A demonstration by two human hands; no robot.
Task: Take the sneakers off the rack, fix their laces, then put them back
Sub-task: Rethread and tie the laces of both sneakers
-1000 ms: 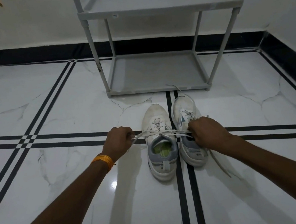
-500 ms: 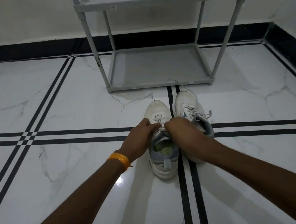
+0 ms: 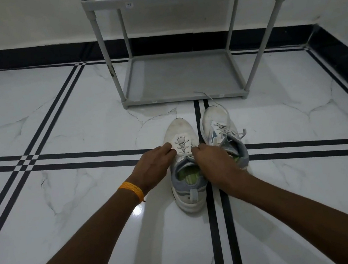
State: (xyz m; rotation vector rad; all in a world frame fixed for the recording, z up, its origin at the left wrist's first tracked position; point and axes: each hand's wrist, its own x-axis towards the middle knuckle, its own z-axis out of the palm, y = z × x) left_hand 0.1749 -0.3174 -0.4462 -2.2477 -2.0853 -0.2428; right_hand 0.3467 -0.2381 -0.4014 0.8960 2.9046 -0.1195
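Note:
Two white and grey sneakers stand side by side on the floor, toes toward the rack. My left hand (image 3: 154,168) and my right hand (image 3: 212,162) meet over the tongue of the left sneaker (image 3: 179,131), fingers pinched at the top of its laces (image 3: 181,146). The lace ends are hidden under my fingers. The right sneaker (image 3: 216,118) leans to the right, partly covered by my right hand, and a loose lace runs from its toe up to the rack. The grey shoe rack (image 3: 182,76) stands behind, both shelves bare.
White marble floor tiles with black stripe lines (image 3: 216,238) spread all around. A black skirting band (image 3: 21,55) runs along the white walls, and the room's corner is at the right behind the rack.
One second ago my hands were apart, pulling the left sneaker's laces taut sideways. They have come together over its tongue. The view has tilted down slightly.

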